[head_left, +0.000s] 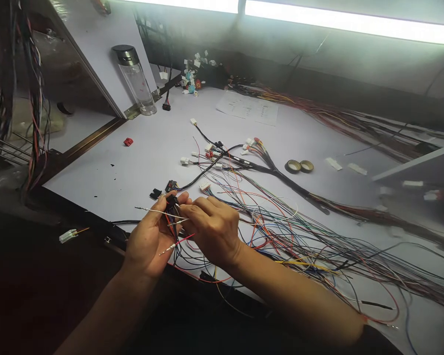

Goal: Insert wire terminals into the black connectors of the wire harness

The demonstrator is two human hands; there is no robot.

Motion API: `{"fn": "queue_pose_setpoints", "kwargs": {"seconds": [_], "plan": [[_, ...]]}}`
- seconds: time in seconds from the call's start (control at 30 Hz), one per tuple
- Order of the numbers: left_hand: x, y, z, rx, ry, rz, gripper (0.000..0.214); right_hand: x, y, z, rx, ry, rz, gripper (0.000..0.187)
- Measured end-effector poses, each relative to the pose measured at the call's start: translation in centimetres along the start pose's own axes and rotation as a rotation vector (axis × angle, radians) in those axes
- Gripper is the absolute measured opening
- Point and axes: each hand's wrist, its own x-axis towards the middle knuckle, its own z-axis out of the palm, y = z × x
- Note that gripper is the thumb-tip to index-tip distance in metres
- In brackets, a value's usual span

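Observation:
Near the front edge of the white table, my left hand (pixel 146 244) is closed round a black connector (pixel 172 201) with several thin wires running down from it. My right hand (pixel 212 227) pinches a white wire (pixel 159 213) close beside the connector; its fingertips partly hide the spot. Metal-tipped wire ends stick out between the hands, among them a red wire (pixel 185 239) with a crimped terminal. Just beyond my left fingertips lie another black connector (pixel 171 185) on a sleeved cable and a small black piece (pixel 156 193).
A large wire harness (pixel 292 182) with white and red connectors spreads across the table (pixel 85 172). Loose coloured wires run off to the right. A glass bottle (pixel 138 84), a red connector (pixel 128 141), two tape rolls (pixel 299 166) and a paper sheet (pixel 247 107) lie or stand farther back.

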Motion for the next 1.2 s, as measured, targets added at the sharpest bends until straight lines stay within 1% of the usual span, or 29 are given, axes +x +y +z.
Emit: {"fn": "queue_pose_setpoints", "kwargs": {"seconds": [0.1, 0.2, 0.4, 0.47, 0.5, 0.6, 0.67, 0.77, 0.87, 1.0, 1.2], "plan": [[0.0, 0.0, 0.0, 0.016, -0.01, 0.019, 0.019, -0.2, 0.0, 0.2, -0.051, 0.035, -0.031, 0.022], [-0.1, 0.0, 0.1, 0.014, 0.015, 0.01, 0.019, -0.5, 0.0, 0.3, -0.087, 0.056, -0.06, 0.02], [0.0, 0.1, 0.5, 0.01, -0.001, -0.108, 0.025, -0.5, 0.2, 0.2, -0.113, 0.05, -0.071, 0.017], [0.1, -0.1, 0.4, 0.015, 0.006, -0.125, 0.025, -0.4, 0.2, 0.2, -0.123, 0.044, -0.07, 0.018], [0.1, -0.2, 0.3, 0.02, 0.009, -0.109, 0.023, -0.4, 0.3, 0.3, -0.129, 0.04, -0.07, 0.018], [0.2, -0.7, -0.1, 0.031, -0.011, 0.014, 0.018, -0.2, 0.4, 0.6, -0.141, 0.045, -0.066, 0.021], [0.3, -0.9, -0.3, 0.045, -0.024, 0.065, 0.016, -0.3, 0.6, 0.7, -0.115, 0.048, -0.052, 0.022], [0.5, -1.0, -0.6, 0.07, -0.032, 0.059, 0.019, -0.6, 0.8, 0.6, -0.042, 0.027, 0.015, 0.018], [0.6, -1.0, -0.6, 0.082, -0.036, 0.06, 0.02, -0.9, 0.8, 0.4, -0.025, 0.017, 0.063, 0.017], [0.3, -1.0, -0.6, 0.088, -0.033, 0.087, 0.019, -0.8, 0.7, 0.6, -0.055, 0.026, 0.039, 0.024], [0.1, -1.5, -0.6, 0.083, -0.033, 0.116, 0.016, -0.7, 0.5, 1.0, -0.055, 0.052, 0.022, 0.021]]}}
